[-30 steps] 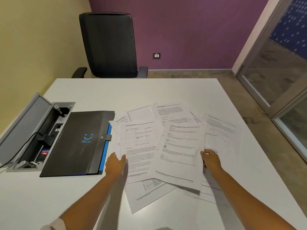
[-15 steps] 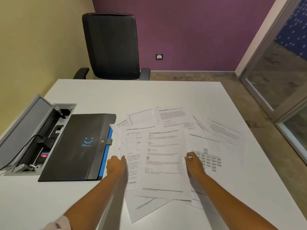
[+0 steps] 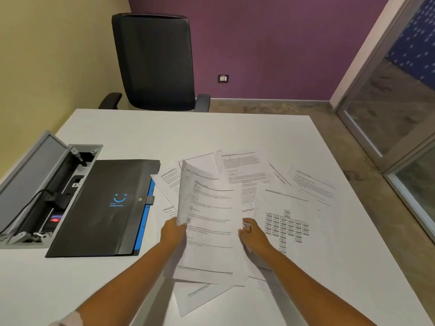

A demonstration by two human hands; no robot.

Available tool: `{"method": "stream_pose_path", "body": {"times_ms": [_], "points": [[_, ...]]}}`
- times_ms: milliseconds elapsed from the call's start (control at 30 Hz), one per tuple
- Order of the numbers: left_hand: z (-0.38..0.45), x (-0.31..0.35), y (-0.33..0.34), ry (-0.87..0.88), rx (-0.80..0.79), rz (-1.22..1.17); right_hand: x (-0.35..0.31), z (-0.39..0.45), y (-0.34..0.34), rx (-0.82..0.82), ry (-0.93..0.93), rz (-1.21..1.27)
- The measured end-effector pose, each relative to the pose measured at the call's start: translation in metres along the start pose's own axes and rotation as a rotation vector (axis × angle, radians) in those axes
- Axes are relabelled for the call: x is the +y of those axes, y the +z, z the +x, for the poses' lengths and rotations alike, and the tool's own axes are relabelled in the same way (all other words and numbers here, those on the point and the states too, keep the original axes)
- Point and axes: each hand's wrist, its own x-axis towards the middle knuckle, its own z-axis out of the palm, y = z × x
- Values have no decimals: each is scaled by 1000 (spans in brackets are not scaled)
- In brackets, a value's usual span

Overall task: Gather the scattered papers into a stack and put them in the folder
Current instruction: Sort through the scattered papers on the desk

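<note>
Several printed white papers (image 3: 292,184) lie scattered and overlapping on the white table (image 3: 211,132). My left hand (image 3: 173,231) grips the left edge of a small bundle of sheets (image 3: 211,231), which lifts and curls upward on that side. My right hand (image 3: 253,234) rests at the bundle's right edge, fingers curled against the paper; whether it pinches it is unclear. A sheet with a chart (image 3: 286,227) lies just to the right. The black folder (image 3: 103,208) with a blue smile logo lies shut to the left of the papers.
An open grey cable box (image 3: 35,184) with plugs sits at the table's left edge beside the folder. A black office chair (image 3: 153,62) stands behind the far edge. Glass doors (image 3: 388,118) are at the right.
My left hand has taken hold of the bundle's left edge and raised it off the table. My right hand slid further left with the top sheet, uncovering the chart sheet.
</note>
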Motion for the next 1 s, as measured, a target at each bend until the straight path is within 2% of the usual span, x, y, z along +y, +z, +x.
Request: {"method": "stream_pose_path", "body": {"times_ms": [133, 267, 433, 533, 667, 833, 1000], "points": [[-16, 3, -10, 85, -104, -174, -5, -11, -7, 55, 48, 264], [-33, 12, -23, 174, -178, -315, -25, -24, -20, 129, -26, 455], [-45, 32, -37, 269, -199, -347, -49, -43, -51, 198, -256, 377], [-50, 39, -38, 300, -175, -346, -55, -53, -65, 247, -308, 369], [-55, 43, -27, 292, -123, -320, -50, -52, -64, 215, -300, 421], [-57, 44, -12, 272, -152, -318, -33, -43, -49, 152, -261, 389], [-56, 26, 3, 165, -96, -199, -8, -35, -31, 59, -120, 153]]}}
